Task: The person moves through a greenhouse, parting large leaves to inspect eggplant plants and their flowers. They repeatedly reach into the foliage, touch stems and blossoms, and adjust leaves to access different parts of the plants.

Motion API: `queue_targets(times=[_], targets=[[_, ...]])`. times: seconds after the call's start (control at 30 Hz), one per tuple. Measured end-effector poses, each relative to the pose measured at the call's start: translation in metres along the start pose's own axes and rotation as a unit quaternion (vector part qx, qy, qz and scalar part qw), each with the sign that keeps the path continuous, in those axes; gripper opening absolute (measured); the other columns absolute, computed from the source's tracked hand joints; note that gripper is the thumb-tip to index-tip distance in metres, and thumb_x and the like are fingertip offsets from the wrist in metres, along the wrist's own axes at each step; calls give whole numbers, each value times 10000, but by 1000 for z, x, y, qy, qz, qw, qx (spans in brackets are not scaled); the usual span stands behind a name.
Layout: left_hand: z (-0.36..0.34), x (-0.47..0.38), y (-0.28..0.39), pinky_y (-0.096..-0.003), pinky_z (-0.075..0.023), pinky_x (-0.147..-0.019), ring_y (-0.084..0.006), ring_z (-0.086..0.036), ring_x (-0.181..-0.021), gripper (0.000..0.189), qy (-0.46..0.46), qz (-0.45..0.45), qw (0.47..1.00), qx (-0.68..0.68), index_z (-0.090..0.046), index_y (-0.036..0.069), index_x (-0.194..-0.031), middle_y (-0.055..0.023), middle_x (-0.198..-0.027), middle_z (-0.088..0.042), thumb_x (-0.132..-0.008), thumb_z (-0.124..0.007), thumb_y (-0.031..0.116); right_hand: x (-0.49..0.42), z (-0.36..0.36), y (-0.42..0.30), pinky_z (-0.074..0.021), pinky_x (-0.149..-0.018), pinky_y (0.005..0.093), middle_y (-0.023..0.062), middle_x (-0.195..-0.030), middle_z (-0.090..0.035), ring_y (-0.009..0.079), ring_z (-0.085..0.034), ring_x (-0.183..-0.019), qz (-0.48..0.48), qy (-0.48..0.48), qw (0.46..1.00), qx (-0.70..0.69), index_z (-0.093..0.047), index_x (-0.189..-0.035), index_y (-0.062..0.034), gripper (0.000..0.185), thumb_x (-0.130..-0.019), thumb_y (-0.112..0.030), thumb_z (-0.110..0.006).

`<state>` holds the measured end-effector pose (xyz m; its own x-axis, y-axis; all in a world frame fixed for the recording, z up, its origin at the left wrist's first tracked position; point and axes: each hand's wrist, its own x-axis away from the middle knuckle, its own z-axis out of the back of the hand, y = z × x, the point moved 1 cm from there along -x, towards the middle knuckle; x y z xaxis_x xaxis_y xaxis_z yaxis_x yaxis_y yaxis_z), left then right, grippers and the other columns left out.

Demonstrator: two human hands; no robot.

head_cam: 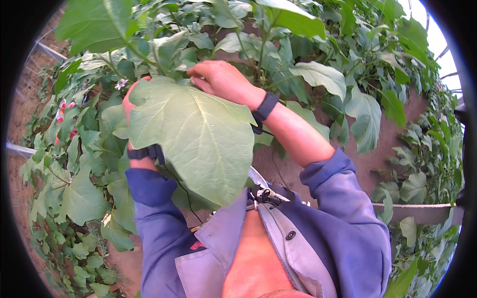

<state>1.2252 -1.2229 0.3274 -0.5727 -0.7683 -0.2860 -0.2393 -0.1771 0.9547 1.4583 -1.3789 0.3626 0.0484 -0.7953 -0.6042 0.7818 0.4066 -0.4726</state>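
Note:
A large eggplant leaf [201,134] spreads over the middle of the view, in front of my left forearm. My left hand [131,97] is at the plant's stems, behind that leaf's left edge; its fingers are mostly hidden. Just beyond the leaf's upper edge, my right hand [212,76] reaches in among the foliage with its fingers bent, and whether it holds anything is hidden. Dark straps sit on both wrists. A small pale purple flower [121,83] shows to the left of my left hand.
Dense rows of leafy plants [413,186] stand on both sides, with bare soil [290,164] between them. Something red and white [60,111] lies among the leaves at left. A pale horizontal bar [417,205] crosses at right. Thin dark cords hang near both wrists.

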Motion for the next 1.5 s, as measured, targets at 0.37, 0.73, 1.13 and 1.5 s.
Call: queue_targets(times=[0.37,0.73,1.13,1.5], targets=[[-131,127,18,-269,-509,-792,-108,-644,-905,261,-119,175,953,-217,-673,15,-1234,-47,-1077,-722,-1021,-575,128,147,148,118,-548,-846,466,171,-990,-711,382,-672,-966,-97,-189,954,211,-712,-1056,-34,192,-896,-118,-648],[-263,126,-39,-322,-547,-818,-174,-707,-910,341,-52,214,944,-244,-668,-15,-1253,-119,-1080,-743,-992,-608,196,170,239,166,-459,-1090,340,126,-1350,-649,197,-598,-1257,-180,-397,882,-179,-572,-1398,9,395,-1041,-159,-552],[-260,62,-147,-320,-580,-698,-201,-728,-845,419,-9,229,969,-89,-571,-39,-1360,-162,-1107,-724,-1058,-517,246,239,208,179,-550,-761,360,161,-905,-718,275,-691,-829,-77,-311,945,69,-692,-1132,10,220,-922,-37,-648],[-318,27,-179,-326,-582,-819,-229,-739,-981,555,-52,426,900,76,-605,-33,-1268,-156,-1202,-720,-990,-655,445,234,181,299,-514,-832,316,47,-1148,-699,198,-669,-1028,-422,-215,855,-210,-641,-1277,-44,400,-946,-256,-713]])
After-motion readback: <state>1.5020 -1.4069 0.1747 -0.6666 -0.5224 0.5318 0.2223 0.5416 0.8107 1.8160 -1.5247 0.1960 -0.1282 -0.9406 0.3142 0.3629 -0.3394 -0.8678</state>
